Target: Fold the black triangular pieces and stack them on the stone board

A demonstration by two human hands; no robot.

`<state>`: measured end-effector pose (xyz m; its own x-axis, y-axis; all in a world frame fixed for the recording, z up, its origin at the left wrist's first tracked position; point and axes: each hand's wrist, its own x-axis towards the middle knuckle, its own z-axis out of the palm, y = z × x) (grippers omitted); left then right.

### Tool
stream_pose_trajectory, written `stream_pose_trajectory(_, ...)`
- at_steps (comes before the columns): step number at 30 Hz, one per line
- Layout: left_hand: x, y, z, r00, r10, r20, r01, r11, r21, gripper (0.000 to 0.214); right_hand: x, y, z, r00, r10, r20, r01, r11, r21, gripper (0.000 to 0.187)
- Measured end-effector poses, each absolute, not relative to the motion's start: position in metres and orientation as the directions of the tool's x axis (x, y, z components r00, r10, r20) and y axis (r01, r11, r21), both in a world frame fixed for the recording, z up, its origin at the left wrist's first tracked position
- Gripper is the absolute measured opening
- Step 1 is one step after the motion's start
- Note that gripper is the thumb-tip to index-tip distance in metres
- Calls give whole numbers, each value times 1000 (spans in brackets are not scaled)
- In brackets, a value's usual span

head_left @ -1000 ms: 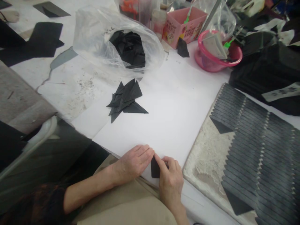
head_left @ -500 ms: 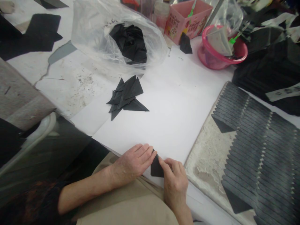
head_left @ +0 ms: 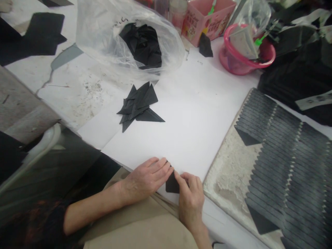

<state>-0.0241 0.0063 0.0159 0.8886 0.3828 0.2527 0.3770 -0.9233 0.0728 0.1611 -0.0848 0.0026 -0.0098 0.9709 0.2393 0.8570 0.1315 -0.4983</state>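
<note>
A small flat black piece [head_left: 171, 184], with a pointed top and a straight lower edge, lies on white paper [head_left: 192, 138] at the table's near edge. The closed fingertips of my left hand [head_left: 146, 177] press on its upper left edge. My right hand [head_left: 191, 197] pinches its right side, thumb towards the left fingertips; part of the piece is hidden under both hands. Farther off on the paper sits a loose pile of black pointed pieces [head_left: 140, 105]. To the right, a board [head_left: 224, 181] carries overlapping rows of black pieces [head_left: 269, 166].
Behind the pile, a clear plastic bag [head_left: 97, 39] holds more black pieces. A pink box [head_left: 193, 26] and a pink basin [head_left: 238, 64] stand at the back. Dark material [head_left: 293, 79] lies at the right, and black sheets [head_left: 44, 34] at the far left.
My right hand has shifted slightly left along the black piece. My left hand stays pressed on it. The whole view has moved a little.
</note>
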Motion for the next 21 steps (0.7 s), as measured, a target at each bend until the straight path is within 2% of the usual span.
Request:
stream_pose_trajectory(11,-24,9,20,873,442,207,441,-896,53,31,174,-83,0,-17,971,238,838,143,-526,21)
stream_pose_trajectory(21,-19,4,18,878,418,234,426,-905,17,32,168,-87,3,15,974,225,854,104,-510,27)
